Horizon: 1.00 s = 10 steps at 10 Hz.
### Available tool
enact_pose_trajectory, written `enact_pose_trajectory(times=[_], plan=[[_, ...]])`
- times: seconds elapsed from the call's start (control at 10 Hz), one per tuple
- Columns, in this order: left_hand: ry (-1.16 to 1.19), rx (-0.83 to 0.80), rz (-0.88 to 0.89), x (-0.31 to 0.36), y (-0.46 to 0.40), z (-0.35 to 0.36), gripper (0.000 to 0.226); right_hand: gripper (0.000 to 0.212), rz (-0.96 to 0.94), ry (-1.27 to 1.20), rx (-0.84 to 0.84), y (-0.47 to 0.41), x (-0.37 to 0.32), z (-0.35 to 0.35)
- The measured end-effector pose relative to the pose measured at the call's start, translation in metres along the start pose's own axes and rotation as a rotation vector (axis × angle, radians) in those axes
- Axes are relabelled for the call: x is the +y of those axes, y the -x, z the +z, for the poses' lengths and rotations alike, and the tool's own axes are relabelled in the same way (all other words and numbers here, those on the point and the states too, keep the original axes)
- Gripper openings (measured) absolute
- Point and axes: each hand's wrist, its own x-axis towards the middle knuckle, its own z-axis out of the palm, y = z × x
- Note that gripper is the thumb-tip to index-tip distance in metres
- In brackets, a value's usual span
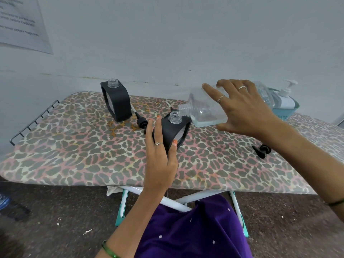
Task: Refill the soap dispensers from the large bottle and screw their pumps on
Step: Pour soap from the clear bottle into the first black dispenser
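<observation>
My right hand (242,110) grips the large clear bottle (202,110), tipped on its side, with pale blue soap pooled along its lower wall. Its open neck rests at the mouth of a black soap dispenser (173,130), which leans toward it. My left hand (160,153) holds that dispenser from the left side. A second black dispenser (116,101) stands upright and uncapped at the back left. One black pump (140,121) lies between the two dispensers, another black pump (261,150) lies at the right under my right forearm.
Everything rests on a leopard-print ironing board (74,149) against a pale wall. A teal basket (287,111) at the back right holds a white pump bottle (285,97). A wire rack (33,121) sticks out at the board's left end.
</observation>
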Motion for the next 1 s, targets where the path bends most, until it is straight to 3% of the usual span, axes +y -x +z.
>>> enact_pose_trajectory(times=[1.0], plan=[[-0.018, 0.008, 0.011, -0.0020, 0.0000, 0.0000, 0.063, 0.110, 0.000, 0.005, 0.007, -0.0002, -0.0010, -0.0007]])
